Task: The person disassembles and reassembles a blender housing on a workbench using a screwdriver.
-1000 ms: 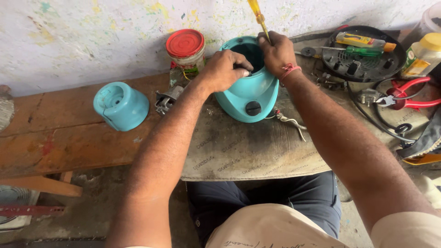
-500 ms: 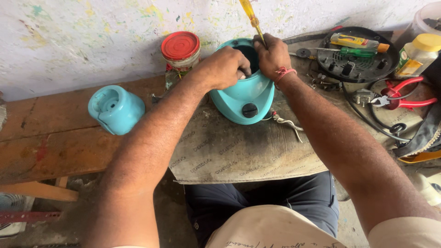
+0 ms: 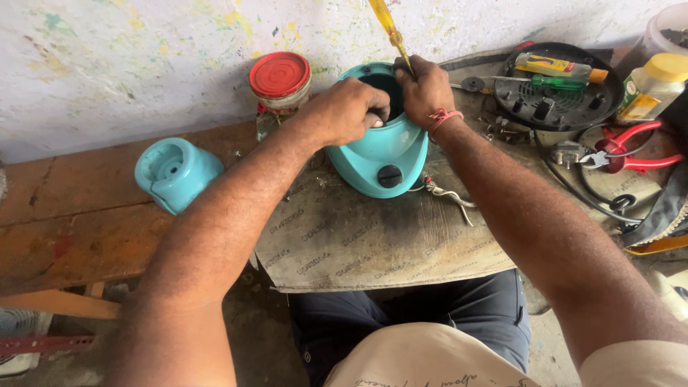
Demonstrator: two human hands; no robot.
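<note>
Your left hand [image 3: 347,111] grips the near rim of the teal base [image 3: 380,147], fingers curled over the edge into its dark opening. Your right hand [image 3: 424,89] is closed round a yellow screwdriver [image 3: 387,27], whose handle points up and away from you while the shaft runs down inside your fist, so the tip is hidden. The base lies tilted on a worn grey mat [image 3: 373,244] on the desk [image 3: 79,229], its black knob [image 3: 389,175] facing you, and a white cord [image 3: 448,195] trails from its right side.

Compared with half a second ago, both hands hold the same grip on base and screwdriver; the base sits in the same spot on the mat. The view has swung a little, so everything lies slightly to the right of where it was.

A second teal piece [image 3: 175,172] lies on its side well to the left on the bare wood. A red-lidded jar [image 3: 280,82] stands just behind your left wrist, against the wall. To the right, a black round tray [image 3: 609,97] holds a green screwdriver [image 3: 552,82], with red pliers [image 3: 631,147] and a yellow-capped bottle [image 3: 656,86] near it.
</note>
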